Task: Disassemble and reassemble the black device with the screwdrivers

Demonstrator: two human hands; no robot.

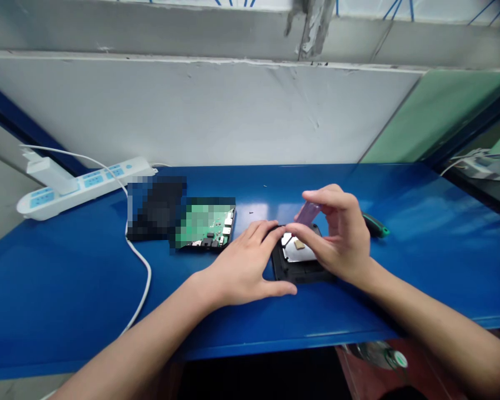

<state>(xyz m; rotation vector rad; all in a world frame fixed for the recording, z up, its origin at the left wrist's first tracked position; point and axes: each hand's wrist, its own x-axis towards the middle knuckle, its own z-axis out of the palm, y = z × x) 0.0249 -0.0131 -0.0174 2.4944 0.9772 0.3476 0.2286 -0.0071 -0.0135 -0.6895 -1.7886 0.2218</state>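
Observation:
A black plastic cover (294,273) with a silvery metal plate (296,254) inside lies on the blue table. A small tan pad (299,244) sits on the plate. My left hand (250,261) rests at the cover's left edge, fingers stretched out and thumb apart. Above the cover's far part, my right hand (344,239) pinches a see-through purple piece (308,213) between thumb and fingers. What kind of thing it is I cannot make out, and the fingers hide some of the cover.
A green circuit board (208,225) in a black frame lies left of my hands, beside a blurred black object (160,208). A white power strip (87,186) and cable (148,272) are further left. A green-and-black handle (377,225) lies right; a small screw (251,213) lies behind.

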